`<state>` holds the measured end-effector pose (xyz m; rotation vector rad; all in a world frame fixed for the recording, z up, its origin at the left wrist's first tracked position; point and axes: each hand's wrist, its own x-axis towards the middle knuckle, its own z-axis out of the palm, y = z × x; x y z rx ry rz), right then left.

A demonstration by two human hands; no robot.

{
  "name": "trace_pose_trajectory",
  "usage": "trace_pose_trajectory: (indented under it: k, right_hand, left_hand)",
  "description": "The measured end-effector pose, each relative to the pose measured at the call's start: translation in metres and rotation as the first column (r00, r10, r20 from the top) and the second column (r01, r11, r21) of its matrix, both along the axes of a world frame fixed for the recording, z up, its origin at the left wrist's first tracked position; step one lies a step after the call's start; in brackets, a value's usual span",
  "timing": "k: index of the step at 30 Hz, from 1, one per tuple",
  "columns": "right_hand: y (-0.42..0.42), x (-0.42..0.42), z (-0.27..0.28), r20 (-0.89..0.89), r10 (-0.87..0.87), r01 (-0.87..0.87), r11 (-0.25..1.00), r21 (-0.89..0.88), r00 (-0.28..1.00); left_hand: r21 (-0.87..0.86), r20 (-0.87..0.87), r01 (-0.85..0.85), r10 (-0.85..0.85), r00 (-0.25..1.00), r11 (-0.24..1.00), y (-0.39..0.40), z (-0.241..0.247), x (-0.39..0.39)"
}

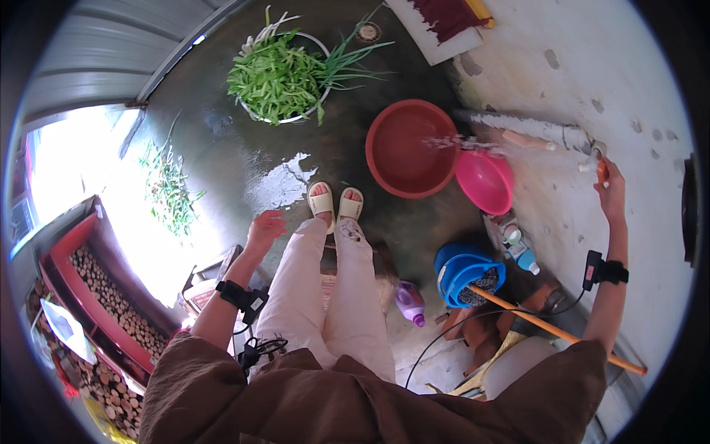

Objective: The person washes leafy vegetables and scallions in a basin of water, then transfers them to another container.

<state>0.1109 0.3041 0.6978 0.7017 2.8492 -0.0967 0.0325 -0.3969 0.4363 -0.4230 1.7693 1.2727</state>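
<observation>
Over at the wall, my right hand (612,191) grips the orange handle (602,173) of a water tap (588,165). Water (466,143) sprays from the tap side toward a large reddish-brown plastic basin (411,172) on the floor. A pink plastic basin (486,183) leans tilted against its side. My left hand (265,232) hangs in the air beside my left leg, fingers loosely apart and holding nothing. Beyond my feet, a white-rimmed round container (319,44) is heaped with leafy green vegetables (277,77) and long green onions (355,61).
A blue bucket (450,261) holds a mop whose orange handle (532,317) slants past my right arm. Purple (409,299) and blue-white (522,256) bottles stand nearby. Loose greens (169,183) lie on the left floor. Stacked firewood (113,297) fills the lower left. A drain (368,32) sits far ahead.
</observation>
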Motion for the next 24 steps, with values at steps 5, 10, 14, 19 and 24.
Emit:
trace_pose_trajectory:
  k: [5, 10, 14, 19, 24]
  right_hand:
    - [0.005, 0.004, 0.0, -0.006, 0.053, -0.053, 0.999, 0.01, 0.999]
    - [0.004, 0.009, -0.016, -0.083, 0.13, -0.127, 0.991, 0.045, 0.988]
    - [0.009, 0.011, -0.021, -0.074, 0.096, -0.092, 0.995, 0.046, 0.993]
    - [0.02, 0.012, -0.023, -0.095, -0.048, 0.043, 0.997, -0.06, 0.994]
    - [-0.059, -0.012, -0.001, -0.166, 0.078, -0.048, 0.983, 0.177, 0.983]
  left_hand:
    - [-0.007, -0.035, -0.023, 0.023, 0.999, 1.0, -0.004, -0.003, 0.017]
    - [-0.125, -0.148, 0.023, -0.042, 0.988, 0.992, -0.015, -0.019, 0.022]
    - [-0.228, -0.236, 0.076, -0.131, 0.963, 0.971, -0.007, -0.014, 0.007]
    - [-0.207, -0.245, 0.058, -0.109, 0.963, 0.977, 0.0, -0.009, -0.022]
    - [-0.238, -0.245, 0.097, -0.157, 0.957, 0.966, -0.005, -0.002, -0.059]
